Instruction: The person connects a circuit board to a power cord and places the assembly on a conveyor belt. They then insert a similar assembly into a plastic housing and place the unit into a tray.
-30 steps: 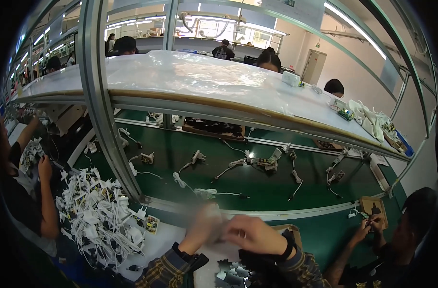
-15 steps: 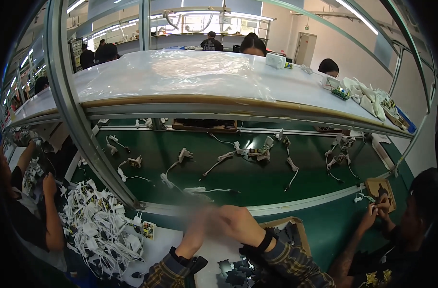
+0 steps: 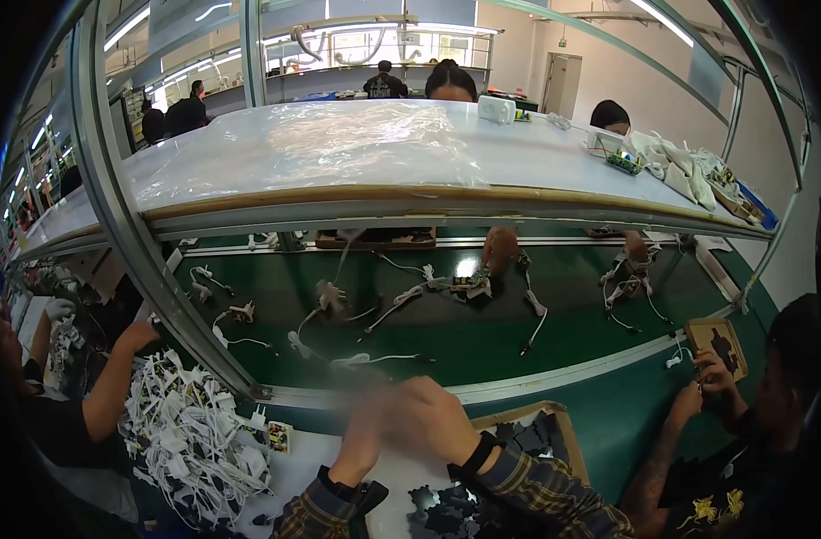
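My left hand and my right hand are together over the near edge of the bench. The fingers of my right hand are curled in, and what they hold, if anything, is lost in a grey blur. My left hand's fingers are smeared, so their pose cannot be read. Beneath my right forearm are several dark grey flat pieces, with more of them in a cardboard box. A big heap of white corded adapters lies left of my hands, with a small circuit board at its edge.
Ahead runs a green conveyor belt with scattered white corded plugs, behind a metal rail. Above it is a white shelf with clear plastic film, held by a metal post. Co-workers sit left and right; other people's hands reach over the belt.
Other people's hands have come in over the belt's far side, and a plug near its middle is blurred, its cord raised. The left co-worker's arm has shifted. My hands stay together.
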